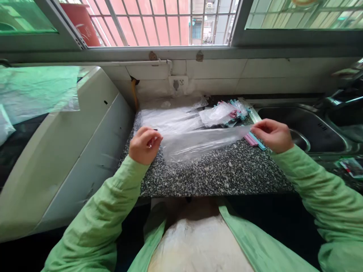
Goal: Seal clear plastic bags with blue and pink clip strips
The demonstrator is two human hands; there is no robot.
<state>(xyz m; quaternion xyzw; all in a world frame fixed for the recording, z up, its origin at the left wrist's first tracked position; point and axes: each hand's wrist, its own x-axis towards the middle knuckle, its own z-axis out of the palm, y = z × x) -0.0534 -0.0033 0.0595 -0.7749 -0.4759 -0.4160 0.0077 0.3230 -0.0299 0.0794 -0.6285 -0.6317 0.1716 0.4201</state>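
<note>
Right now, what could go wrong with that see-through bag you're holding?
The clear plastic bag is stretched between the left hand and right hand, so a hard pull might tear it. The pink and blue sticks lie near the sink edge; a nudge from the right hand could knock them in.

Speckled granite counter (215, 175), clear plastic bags (170, 119) spread on it, pink and teal strips (255, 140) at right
</note>
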